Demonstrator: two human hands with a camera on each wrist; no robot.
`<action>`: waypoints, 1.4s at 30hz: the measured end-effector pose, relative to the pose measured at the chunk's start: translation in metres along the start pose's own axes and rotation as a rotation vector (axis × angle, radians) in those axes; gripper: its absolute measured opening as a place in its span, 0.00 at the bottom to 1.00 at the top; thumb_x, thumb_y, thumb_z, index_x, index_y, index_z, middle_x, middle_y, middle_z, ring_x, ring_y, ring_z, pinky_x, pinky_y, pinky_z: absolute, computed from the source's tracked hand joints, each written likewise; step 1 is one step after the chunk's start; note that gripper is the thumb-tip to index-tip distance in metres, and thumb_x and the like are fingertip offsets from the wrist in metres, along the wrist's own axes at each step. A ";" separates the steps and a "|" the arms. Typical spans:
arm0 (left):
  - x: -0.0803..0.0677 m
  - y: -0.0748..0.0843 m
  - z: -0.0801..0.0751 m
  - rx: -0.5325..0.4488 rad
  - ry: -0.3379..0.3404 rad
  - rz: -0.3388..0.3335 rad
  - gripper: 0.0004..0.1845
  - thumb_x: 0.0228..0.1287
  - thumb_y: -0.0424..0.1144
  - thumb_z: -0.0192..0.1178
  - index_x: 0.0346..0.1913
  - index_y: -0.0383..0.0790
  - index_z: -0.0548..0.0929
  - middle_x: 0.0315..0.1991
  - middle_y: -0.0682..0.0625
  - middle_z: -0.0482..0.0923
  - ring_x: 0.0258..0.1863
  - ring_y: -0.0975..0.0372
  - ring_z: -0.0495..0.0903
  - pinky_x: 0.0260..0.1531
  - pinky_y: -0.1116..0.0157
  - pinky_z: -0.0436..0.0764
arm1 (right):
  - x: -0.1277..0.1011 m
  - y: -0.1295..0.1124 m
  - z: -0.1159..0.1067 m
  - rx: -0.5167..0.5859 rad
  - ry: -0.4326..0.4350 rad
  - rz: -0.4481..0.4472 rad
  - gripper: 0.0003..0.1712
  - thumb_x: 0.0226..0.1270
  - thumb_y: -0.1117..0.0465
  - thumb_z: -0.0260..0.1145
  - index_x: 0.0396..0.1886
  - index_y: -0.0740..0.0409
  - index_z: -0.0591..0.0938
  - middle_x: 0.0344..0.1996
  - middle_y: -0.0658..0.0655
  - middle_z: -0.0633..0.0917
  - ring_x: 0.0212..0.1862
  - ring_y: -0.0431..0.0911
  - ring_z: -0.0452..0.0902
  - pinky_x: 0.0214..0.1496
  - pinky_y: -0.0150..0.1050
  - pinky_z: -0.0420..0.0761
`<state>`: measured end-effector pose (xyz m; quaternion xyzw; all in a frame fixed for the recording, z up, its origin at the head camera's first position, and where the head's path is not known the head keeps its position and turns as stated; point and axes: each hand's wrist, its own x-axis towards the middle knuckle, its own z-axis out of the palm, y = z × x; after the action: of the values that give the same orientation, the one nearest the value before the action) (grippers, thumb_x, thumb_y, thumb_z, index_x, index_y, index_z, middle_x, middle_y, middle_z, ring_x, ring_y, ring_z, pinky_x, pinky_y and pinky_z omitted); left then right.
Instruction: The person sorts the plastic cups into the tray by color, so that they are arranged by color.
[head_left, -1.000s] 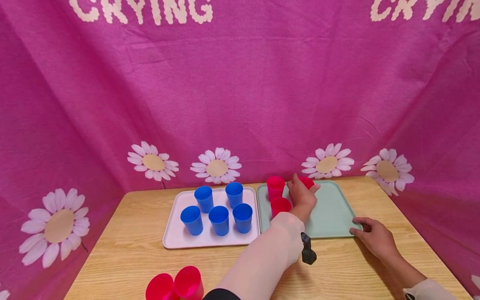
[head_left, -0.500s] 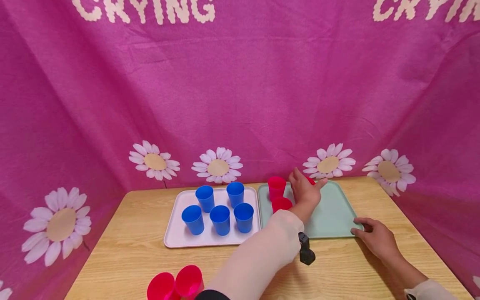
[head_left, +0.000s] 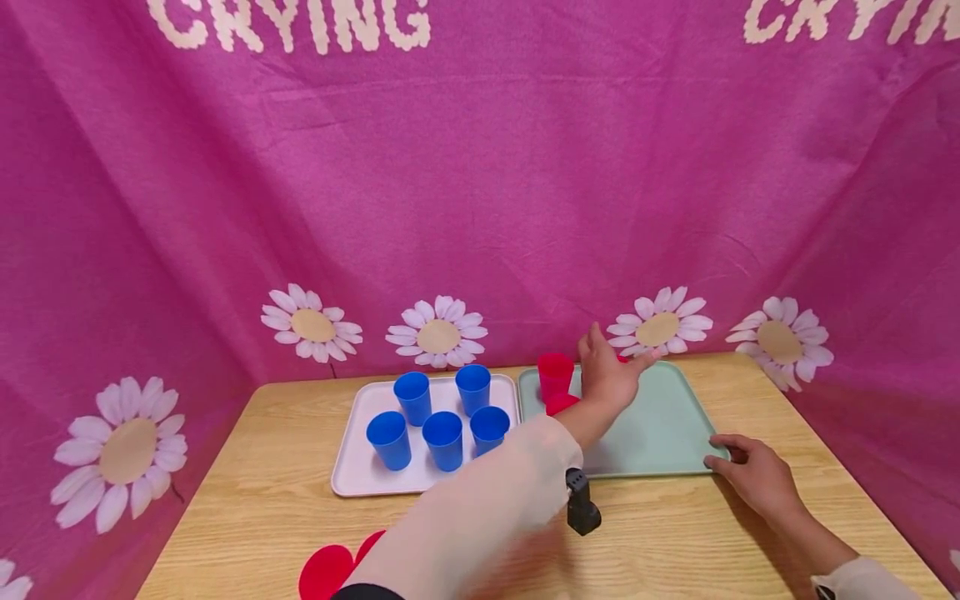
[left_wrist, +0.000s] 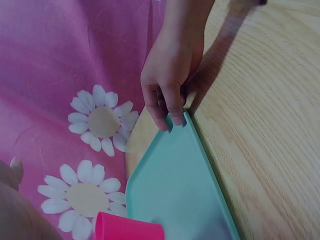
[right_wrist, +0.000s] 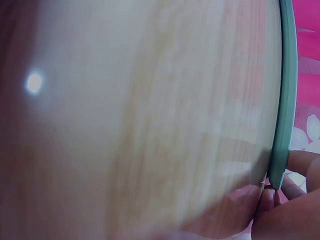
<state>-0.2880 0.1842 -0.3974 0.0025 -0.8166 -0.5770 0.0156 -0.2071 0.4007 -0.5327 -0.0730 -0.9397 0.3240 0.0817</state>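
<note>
- The left hand (head_left: 609,375) hovers above the far left part of the green tray (head_left: 660,433), just right of centre in the head view; its grip is released, fingers spread and holding nothing.
- Three red cups sit near it on the tray: one upright red cup (head_left: 555,375) to its left, another (head_left: 561,403) just below that, and a third almost hidden behind the fingers.
- The right hand (head_left: 753,475), lower right of the frame, rests on the worktop (head_left: 255,500) with its grip pinching the tray's near right corner.
- A white tray (head_left: 360,467), left of centre, carries five blue cups (head_left: 444,440).
- Two more red cups (head_left: 330,571) lie at the bottom edge, partly behind the sleeve.
</note>
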 end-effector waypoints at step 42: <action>-0.095 -0.066 -0.270 0.238 -0.574 0.202 0.41 0.65 0.55 0.70 0.78 0.51 0.66 0.73 0.50 0.72 0.75 0.49 0.65 0.69 0.44 0.69 | 0.000 -0.004 -0.003 -0.013 -0.004 0.003 0.24 0.67 0.57 0.74 0.55 0.70 0.83 0.49 0.73 0.85 0.47 0.57 0.80 0.44 0.47 0.75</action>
<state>-0.1868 -0.0903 -0.3719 -0.2396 -0.8455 -0.4501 -0.1584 -0.2067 0.3991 -0.5280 -0.0741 -0.9419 0.3180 0.0787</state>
